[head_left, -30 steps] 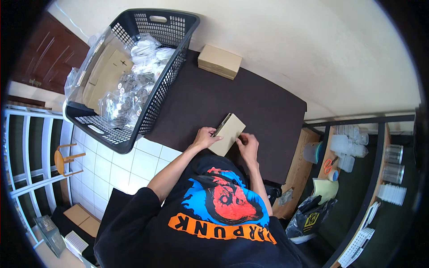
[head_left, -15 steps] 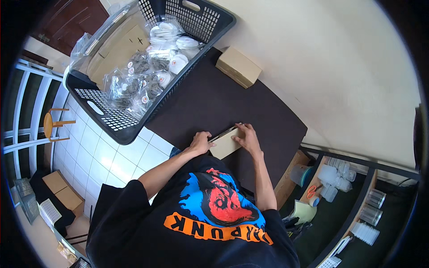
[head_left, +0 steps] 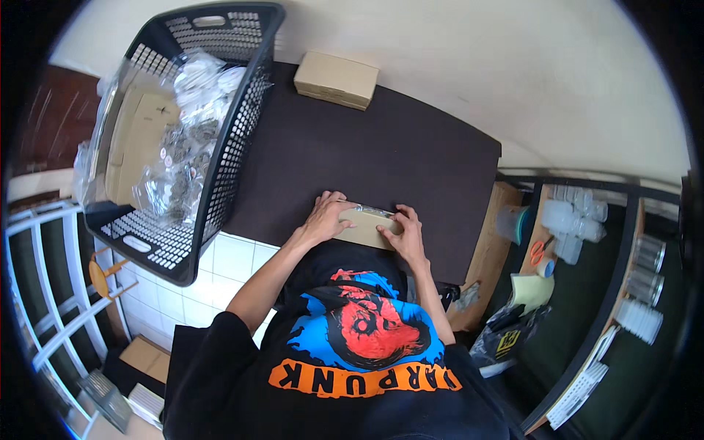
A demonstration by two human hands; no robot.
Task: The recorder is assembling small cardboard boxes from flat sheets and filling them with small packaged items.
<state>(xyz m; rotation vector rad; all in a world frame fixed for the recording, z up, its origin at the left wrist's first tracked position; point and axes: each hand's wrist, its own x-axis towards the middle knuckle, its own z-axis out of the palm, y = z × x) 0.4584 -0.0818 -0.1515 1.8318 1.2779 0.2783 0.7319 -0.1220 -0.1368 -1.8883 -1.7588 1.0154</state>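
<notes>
A small tan cardboard box (head_left: 365, 229) lies at the table's near edge, close against my body. Shiny clear plastic (head_left: 372, 210) shows in a gap along its far side. My left hand (head_left: 326, 218) grips the box's left end, thumb on the near face and fingers at the far edge. At the right end my right hand (head_left: 402, 232) holds it the same way, its fingers curled over the corner. What lies inside under the plastic cannot be made out.
A black plastic basket (head_left: 238, 136) with bagged white discs and dark coils (head_left: 180, 158) stands at the left. Another cardboard box (head_left: 336, 77) sits at the dark table's (head_left: 367, 147) far edge. Right of it are shelves with clear containers (head_left: 572, 220) and orange scissors (head_left: 539, 251).
The view has turned, so the basket and far box appear farther left. The held box now lies more level across, and clear plastic shows along its far side. Both hands still hold it.
</notes>
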